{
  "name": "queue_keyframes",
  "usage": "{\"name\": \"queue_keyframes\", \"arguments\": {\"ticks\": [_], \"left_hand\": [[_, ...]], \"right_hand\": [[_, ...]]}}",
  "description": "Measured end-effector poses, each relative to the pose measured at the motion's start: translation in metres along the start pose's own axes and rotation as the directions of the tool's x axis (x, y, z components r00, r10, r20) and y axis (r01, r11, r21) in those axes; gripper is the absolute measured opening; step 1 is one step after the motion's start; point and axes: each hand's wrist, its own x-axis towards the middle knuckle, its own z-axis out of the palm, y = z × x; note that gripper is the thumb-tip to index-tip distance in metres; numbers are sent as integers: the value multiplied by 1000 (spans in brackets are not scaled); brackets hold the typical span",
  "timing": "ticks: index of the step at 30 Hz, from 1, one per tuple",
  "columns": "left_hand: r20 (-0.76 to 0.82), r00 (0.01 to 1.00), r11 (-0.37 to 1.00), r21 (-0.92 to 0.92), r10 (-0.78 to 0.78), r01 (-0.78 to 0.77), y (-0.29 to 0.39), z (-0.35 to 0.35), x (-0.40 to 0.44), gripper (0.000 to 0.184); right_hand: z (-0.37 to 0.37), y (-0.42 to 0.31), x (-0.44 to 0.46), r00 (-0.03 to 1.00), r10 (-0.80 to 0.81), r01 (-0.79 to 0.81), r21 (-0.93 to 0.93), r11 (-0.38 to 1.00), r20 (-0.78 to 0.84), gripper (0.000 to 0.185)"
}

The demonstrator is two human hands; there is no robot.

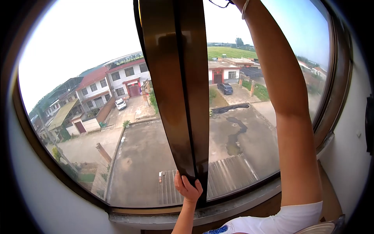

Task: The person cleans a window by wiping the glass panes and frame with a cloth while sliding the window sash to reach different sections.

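Note:
Down the middle of the view runs the dark brown window frame post [171, 89], with a narrow dark gap along it. My left hand [188, 188] is wrapped round the lower end of this post, fingers on its left side and thumb on its right. The right arm [284, 89] stretches up past the right window pane; my right hand lies mostly beyond the top edge, so its fingers are hidden. A light band [244, 9] circles the right wrist, and a dark cord [220, 5] shows beside it.
Below the window is a stone-like sill [156, 220]. White walls [50, 187] stand on both sides. Outside are a concrete roof [144, 156], corrugated sheets [233, 171], houses, a white car [120, 104] and a dark car [225, 88]. A dark object [369, 124] is at far right.

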Motion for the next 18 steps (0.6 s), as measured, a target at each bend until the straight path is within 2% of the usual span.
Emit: {"name": "queue_keyframes", "arguments": {"ticks": [1,2,5,7,9,11,13,14,16,18], "left_hand": [[5,1000,1000,6,-6,6,0,3,-3,55],[19,1000,1000,-1,-1,1,-2,1,-7,55],[11,999,999,-21,-31,31,-6,6,-13,56],[37,999,999,-34,-29,30,-5,5,-8,59],[49,999,999,-50,1,1,-5,2,-8,61],[71,996,998,-16,-54,56,-2,0,-9,62],[72,996,999,-3,-53,54,-4,0,-10,63],[82,995,998,24,-64,62,-5,0,-13,63],[102,991,996,36,-90,86,-8,3,-22,65],[101,990,993,83,-94,86,-8,4,-24,66]], "right_hand": [[-14,-15,-25,1000,-3,1,125,992,22,24],[-24,-27,-58,994,-114,113,83,990,5,29],[-49,-38,-122,967,-36,37,3,999,253,27],[-71,-43,-143,927,-98,102,9,995,363,29],[-70,-34,-138,935,-141,141,24,990,325,33],[-64,-21,-123,931,-152,156,13,988,333,34],[-46,-2,-101,965,-207,222,-79,972,160,35],[-37,9,-89,977,-185,195,-87,977,109,35],[-23,49,-68,965,-260,260,-112,959,12,35],[-82,91,-30,991,-107,106,20,994,78,21]]}}
